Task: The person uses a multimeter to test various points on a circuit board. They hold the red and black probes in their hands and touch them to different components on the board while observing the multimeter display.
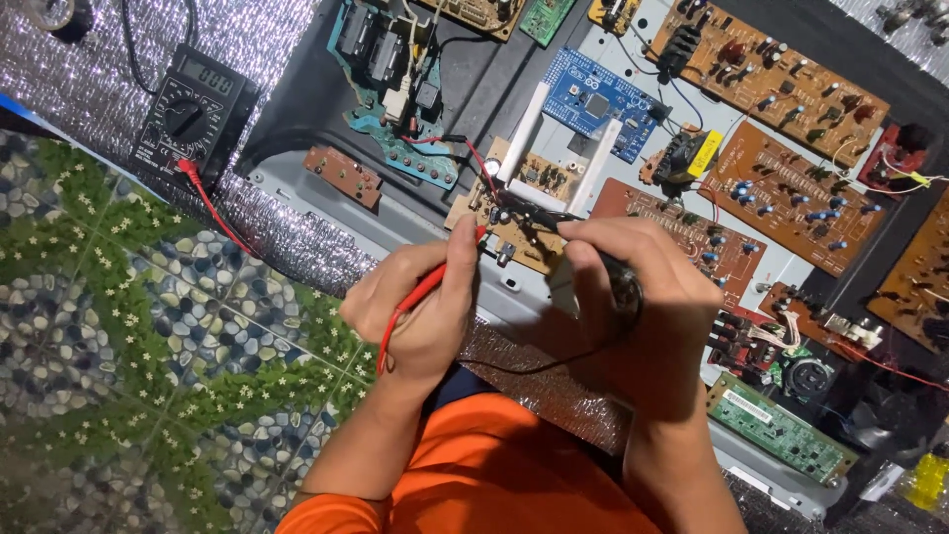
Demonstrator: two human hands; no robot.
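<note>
Probe tips (491, 220) half-hidden by fingers (460, 259)

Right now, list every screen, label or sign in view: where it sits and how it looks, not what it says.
Multimeter screen: top left, small grey rectangular display on the black meter, above its round dial.
Yellow label: upper right of centre, a yellow patch on a dark boxy component.
White label: lower right, a narrow white strip on the long green circuit board.
No packages or signs are visible.

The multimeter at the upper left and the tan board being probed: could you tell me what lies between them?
In the head view, between the multimeter and the tan board lie a small brown circuit board and a teal board.
</note>
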